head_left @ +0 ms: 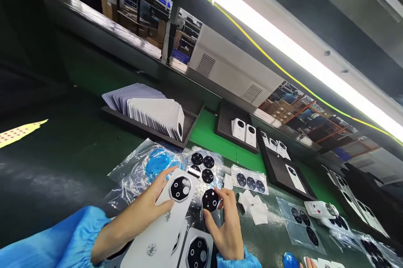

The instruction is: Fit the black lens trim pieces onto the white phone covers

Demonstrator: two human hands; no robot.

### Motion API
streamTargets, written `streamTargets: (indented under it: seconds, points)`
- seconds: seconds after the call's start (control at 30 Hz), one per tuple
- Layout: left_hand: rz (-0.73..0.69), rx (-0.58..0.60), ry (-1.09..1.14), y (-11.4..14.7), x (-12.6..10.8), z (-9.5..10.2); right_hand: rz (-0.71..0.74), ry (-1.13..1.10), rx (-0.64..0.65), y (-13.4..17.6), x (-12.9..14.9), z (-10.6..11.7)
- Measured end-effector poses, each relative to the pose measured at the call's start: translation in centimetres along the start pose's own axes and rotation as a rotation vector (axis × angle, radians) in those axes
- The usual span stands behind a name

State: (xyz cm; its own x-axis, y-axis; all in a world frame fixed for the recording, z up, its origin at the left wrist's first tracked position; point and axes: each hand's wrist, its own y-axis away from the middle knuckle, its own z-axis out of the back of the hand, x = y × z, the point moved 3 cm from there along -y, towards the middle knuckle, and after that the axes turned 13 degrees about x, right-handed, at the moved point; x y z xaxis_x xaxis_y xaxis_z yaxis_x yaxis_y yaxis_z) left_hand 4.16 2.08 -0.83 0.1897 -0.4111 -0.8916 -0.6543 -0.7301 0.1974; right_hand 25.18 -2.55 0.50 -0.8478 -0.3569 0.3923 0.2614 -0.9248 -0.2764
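Note:
My left hand grips a white phone back panel by its upper part, thumb on the face and fingers along the far edge. The panel is tilted and carries a black camera lens area near its top. Between the thumb and fingers of my right hand is a round black camera lens cover, just right of the panel and apart from it. Beneath lies another white back panel with a black lens area. More black lens covers lie on a clear plastic bag behind my hands.
A black tray holds a fanned stack of panels. Further trays with white panels stand rightward. Blue material lies in clear plastic. White wipes and bagged lens covers sit right. Another person's fingers show at bottom right.

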Motion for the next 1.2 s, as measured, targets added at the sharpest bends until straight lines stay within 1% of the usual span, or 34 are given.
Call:
streamTargets:
  seconds: [0.17,0.3,0.4,0.57,0.77,0.93,1.1,1.2]
  points:
    - [-0.007,-0.002,-0.035,0.0,-0.3,0.1,-0.062,-0.072,-0.079,0.3,-0.1,-0.8]
    - [0.01,-0.001,-0.025,0.3,-0.6,-0.1,-0.058,-0.078,-0.075,0.1,-0.4,-1.2]
    - [-0.002,0.017,-0.015,0.4,-0.4,-0.2,-0.037,-0.049,-0.082,-0.3,-0.8,-1.4]
    - [-0.041,0.018,-0.068,0.1,0.0,0.2,-0.009,0.005,-0.093,-0.8,-1.1,-0.5]
    - [-0.081,0.026,-0.08,0.3,-1.1,0.0,0.057,0.053,-0.111,-0.7,-0.9,0.7]
    - [-0.06,0.077,-0.123,0.6,-1.2,-0.2,0.104,0.045,-0.107,-0.3,-0.9,0.7]
    - [-0.129,0.049,-0.133,0.5,-0.9,0.3,0.121,0.026,-0.084,-0.1,-0.1,0.4]
    - [-0.139,0.042,-0.156,0.6,-0.9,0.4,0.106,-0.026,-0.085,0.0,0.7,0.1]
